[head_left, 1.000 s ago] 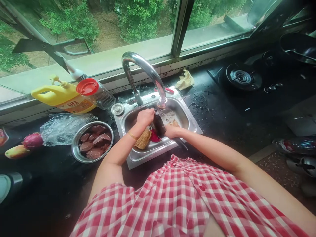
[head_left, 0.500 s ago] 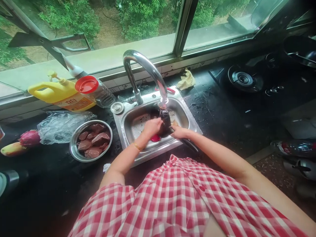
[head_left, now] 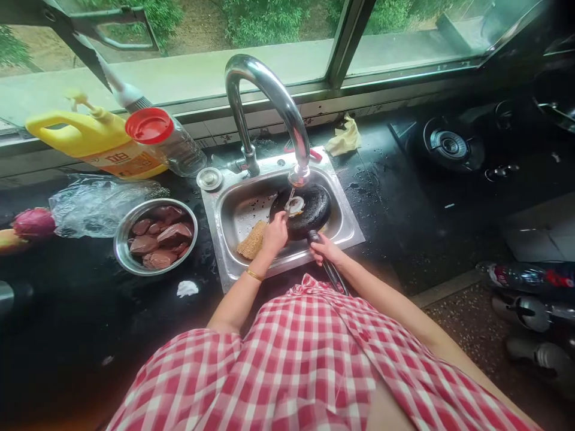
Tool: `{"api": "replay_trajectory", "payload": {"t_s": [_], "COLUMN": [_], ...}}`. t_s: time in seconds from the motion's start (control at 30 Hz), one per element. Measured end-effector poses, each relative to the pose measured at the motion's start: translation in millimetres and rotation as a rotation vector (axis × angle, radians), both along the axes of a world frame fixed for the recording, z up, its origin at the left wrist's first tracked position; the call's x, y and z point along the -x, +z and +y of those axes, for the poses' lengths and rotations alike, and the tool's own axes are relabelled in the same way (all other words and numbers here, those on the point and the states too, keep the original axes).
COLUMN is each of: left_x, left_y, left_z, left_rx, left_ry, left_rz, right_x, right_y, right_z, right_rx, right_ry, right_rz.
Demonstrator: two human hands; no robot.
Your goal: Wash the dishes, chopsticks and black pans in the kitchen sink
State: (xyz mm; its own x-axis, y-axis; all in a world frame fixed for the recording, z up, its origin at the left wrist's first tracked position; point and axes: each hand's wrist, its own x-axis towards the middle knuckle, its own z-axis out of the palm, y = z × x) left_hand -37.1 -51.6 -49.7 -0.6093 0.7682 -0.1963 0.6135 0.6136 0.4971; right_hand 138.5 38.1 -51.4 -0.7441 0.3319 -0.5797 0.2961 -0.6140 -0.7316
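A black frying pan lies tilted in the steel sink, under water running from the tap. My right hand is closed round the pan's handle, which reaches over the sink's front edge. At the pan's left rim is my left hand, its fingers curled closed; what they grip, if anything, is hidden. A pale round patch shows on the pan where the stream lands. A brown, rough-textured scrubbing pad rests in the sink left of my left hand.
Left of the sink stands a metal bowl of dark red meat pieces. Behind it are a plastic bag, a yellow jug and a red-lidded jar. A cloth lies behind right; a gas burner is farther right.
The pan has gone from nearly edge-on to lying flatter, its round face showing. My left hand has moved slightly down, and the scrubbing pad is now visible. The view has shifted.
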Motion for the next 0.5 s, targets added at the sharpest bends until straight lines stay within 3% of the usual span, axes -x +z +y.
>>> {"api": "replay_trajectory", "payload": {"t_s": [0.1,0.2,0.4,0.5], "left_x": [-17.8,-17.3,35.6,38.7], "left_y": [16.0,20.7,-5.1,-12.7], "left_z": [5.0,13.6,10.7,3.1], "left_rx": [-0.074,-0.036,0.159,0.182], "left_ry": [-0.106,-0.138,0.012,0.061], "left_rz": [0.022,0.086,0.107,0.066], "right_x": [21.6,41.9,46.3,43.5], "right_y": [6.9,14.2,24.3,26.6], "right_z": [-1.1,1.2,1.0,2.1], "right_rx": [0.019,0.027,-0.026,-0.048], "right_ry": [-0.021,-0.047,-0.123,-0.146], "right_rz": [0.026,0.024,-0.015,-0.049]}}
